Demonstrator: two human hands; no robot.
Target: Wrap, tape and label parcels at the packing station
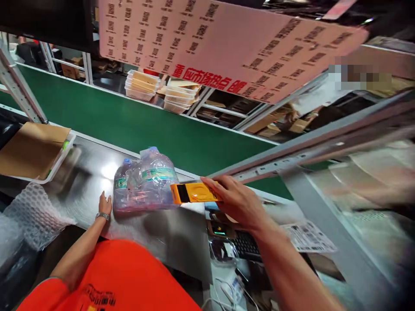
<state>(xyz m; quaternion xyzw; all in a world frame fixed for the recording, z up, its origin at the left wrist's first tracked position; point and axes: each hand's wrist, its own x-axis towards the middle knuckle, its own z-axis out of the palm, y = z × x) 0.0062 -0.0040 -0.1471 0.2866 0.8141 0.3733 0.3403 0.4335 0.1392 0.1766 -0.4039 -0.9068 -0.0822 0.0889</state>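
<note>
A shrink-wrapped pack of large clear water bottles (145, 183) with blue caps and green labels stands on the metal worktop (149, 231). My left hand (105, 204) is beside the pack's left side, its fingers stretched and holding nothing; whether it touches the wrap I cannot tell. Closed round one end of a flat yellow-orange thing with a black band (197, 193) is my right hand (228, 192). The far end of that thing reaches the pack's right side, where it overlaps the wrap in view. Its exact kind is not clear.
A white tray (57, 166) with cardboard stands at the left, above bubble wrap (34, 211). Behind the worktop runs a green belt (97, 108). A keyboard (246, 245) and cables lie at the right, near a metal frame post (324, 229). A pink printed board (210, 43) hangs overhead.
</note>
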